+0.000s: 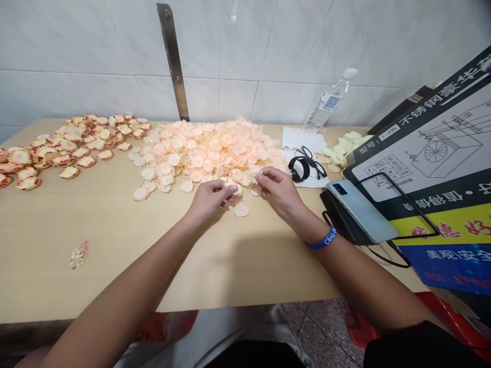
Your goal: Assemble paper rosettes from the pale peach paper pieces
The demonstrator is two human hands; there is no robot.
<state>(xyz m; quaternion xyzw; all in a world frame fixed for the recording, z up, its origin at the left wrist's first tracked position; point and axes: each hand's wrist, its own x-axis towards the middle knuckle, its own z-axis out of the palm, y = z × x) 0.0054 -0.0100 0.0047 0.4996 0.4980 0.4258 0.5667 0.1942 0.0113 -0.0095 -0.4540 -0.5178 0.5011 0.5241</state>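
My left hand point(215, 198) is closed, with a pale scalloped flower-shaped piece point(236, 189) pinched between thumb and fingers. To its right, my right hand point(278, 188) pinches another pale flower-shaped piece point(254, 175) at the fingertips. Both hands hover close together at the front edge of a large heap of pinkish-cream flower pieces point(209, 148). One loose flower piece point(241, 209) lies flat on the table just below my hands. A blue wristband point(322, 239) circles my right wrist.
Stacked red-edged flower pieces point(69, 145) spread over the table's left. Small scraps point(79, 255) lie at front left. On the right are a tilted water bottle point(328, 102), a black watch point(299, 168), glasses point(312, 162), a phone point(360, 209) with a cable and a large printed box point(433, 168).
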